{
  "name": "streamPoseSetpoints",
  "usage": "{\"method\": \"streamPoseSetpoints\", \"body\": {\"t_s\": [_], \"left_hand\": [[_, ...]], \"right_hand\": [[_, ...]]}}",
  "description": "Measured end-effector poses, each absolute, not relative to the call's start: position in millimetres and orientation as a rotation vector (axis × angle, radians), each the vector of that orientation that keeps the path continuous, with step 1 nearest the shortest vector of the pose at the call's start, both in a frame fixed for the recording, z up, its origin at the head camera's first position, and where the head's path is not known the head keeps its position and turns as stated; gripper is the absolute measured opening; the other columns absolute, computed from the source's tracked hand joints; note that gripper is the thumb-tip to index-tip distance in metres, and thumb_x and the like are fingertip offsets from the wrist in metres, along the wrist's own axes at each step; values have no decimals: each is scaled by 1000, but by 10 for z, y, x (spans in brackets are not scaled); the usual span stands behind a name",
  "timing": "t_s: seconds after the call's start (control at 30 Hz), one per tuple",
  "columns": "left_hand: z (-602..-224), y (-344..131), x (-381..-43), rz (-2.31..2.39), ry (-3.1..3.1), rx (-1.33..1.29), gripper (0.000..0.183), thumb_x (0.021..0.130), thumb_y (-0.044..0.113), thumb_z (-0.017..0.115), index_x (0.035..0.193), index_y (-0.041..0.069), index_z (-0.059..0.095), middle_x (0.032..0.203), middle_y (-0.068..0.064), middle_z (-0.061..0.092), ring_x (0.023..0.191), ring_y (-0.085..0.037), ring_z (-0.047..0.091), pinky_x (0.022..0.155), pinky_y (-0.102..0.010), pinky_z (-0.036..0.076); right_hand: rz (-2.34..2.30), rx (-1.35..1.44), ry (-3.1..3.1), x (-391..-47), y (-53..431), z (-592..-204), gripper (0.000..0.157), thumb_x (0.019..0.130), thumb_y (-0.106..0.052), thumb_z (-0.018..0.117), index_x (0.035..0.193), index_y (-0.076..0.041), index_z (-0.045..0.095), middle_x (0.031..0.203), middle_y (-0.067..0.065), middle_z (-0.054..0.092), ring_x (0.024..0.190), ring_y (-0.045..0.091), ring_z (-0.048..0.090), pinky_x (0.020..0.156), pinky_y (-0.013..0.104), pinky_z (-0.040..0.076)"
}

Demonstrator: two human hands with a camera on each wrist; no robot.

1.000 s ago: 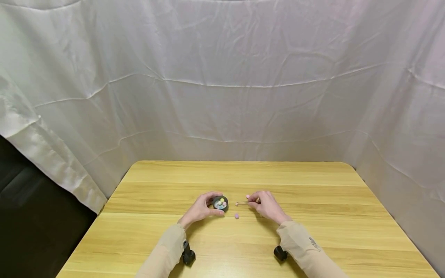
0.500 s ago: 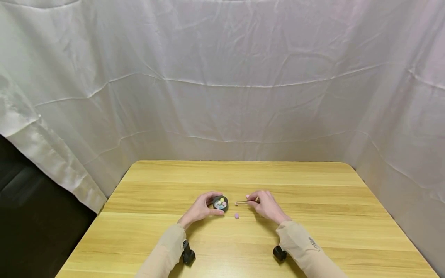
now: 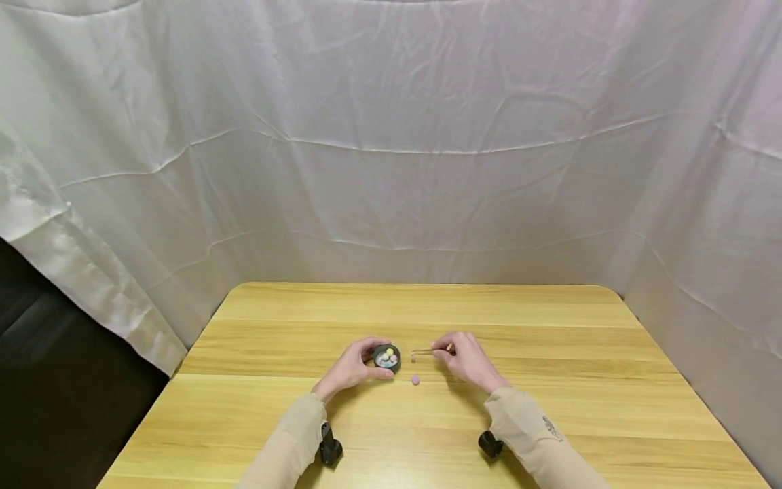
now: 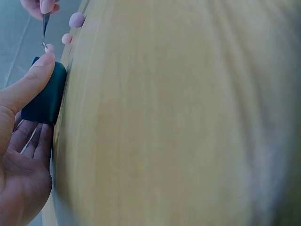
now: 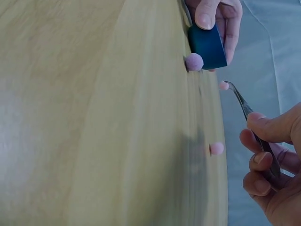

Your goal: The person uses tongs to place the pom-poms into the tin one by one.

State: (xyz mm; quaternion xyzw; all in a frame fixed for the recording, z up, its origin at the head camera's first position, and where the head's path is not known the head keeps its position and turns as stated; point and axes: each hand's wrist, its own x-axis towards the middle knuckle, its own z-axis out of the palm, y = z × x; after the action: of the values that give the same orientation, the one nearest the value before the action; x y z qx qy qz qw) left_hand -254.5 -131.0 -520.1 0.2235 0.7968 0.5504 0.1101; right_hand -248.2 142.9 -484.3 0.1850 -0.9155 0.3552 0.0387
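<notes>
My left hand (image 3: pixel 348 368) grips a small dark round container (image 4: pixel 52 96), thumb on its near side and fingers round the far side. Several pastel pompoms (image 3: pixel 389 352) lie inside it. My right hand (image 3: pixel 467 361) holds bent-tip metal tweezers (image 5: pixel 245 109) between thumb and fingers. At their tip a tiny pink pompom (image 5: pixel 224 85) is pinched, raised over the table just right of the container. On the table near the container sits a purple pompom (image 3: pixel 415 379). Another pink pompom (image 5: pixel 217 148) rests by my right hand; in the head view that hand hides it.
Both hands work over a light wood table (image 3: pixel 275 305). Pale fabric curtains (image 3: pixel 391 190) enclose its back and sides, with a dark surface (image 3: pixel 55 380) at the left. Black wrist cameras (image 3: pixel 330 448) hang beneath both sleeves.
The right hand has lifted slightly and shifted a little left, raising the tweezers and tiny pink pompom. The other pink pompom is now behind that hand in the head view. The left hand stays put.
</notes>
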Motion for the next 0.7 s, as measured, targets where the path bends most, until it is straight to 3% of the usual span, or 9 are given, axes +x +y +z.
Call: {"method": "streamPoseSetpoints", "body": {"t_s": [0.5, 0.7], "left_hand": [[-5187, -1304, -2544, 1605, 2358, 663, 62, 83, 10, 82, 138, -3, 55, 135, -24, 61, 122, -39, 61, 107, -51, 50], [-5190, -1301, -2548, 1607, 2353, 669, 63, 84, 9, 82, 138, -4, 54, 135, -24, 61, 122, -39, 61, 106, -51, 50]], "right_hand": [[1082, 653, -2737, -2490, 1351, -4799, 5, 91, -8, 74, 91, -8, 79, 94, 6, 77, 82, 12, 67, 71, 26, 58], [1106, 670, -2726, -2474, 1317, -4766, 5, 91, -8, 74, 91, -7, 79, 92, 6, 77, 79, 10, 65, 68, 20, 54]]}}
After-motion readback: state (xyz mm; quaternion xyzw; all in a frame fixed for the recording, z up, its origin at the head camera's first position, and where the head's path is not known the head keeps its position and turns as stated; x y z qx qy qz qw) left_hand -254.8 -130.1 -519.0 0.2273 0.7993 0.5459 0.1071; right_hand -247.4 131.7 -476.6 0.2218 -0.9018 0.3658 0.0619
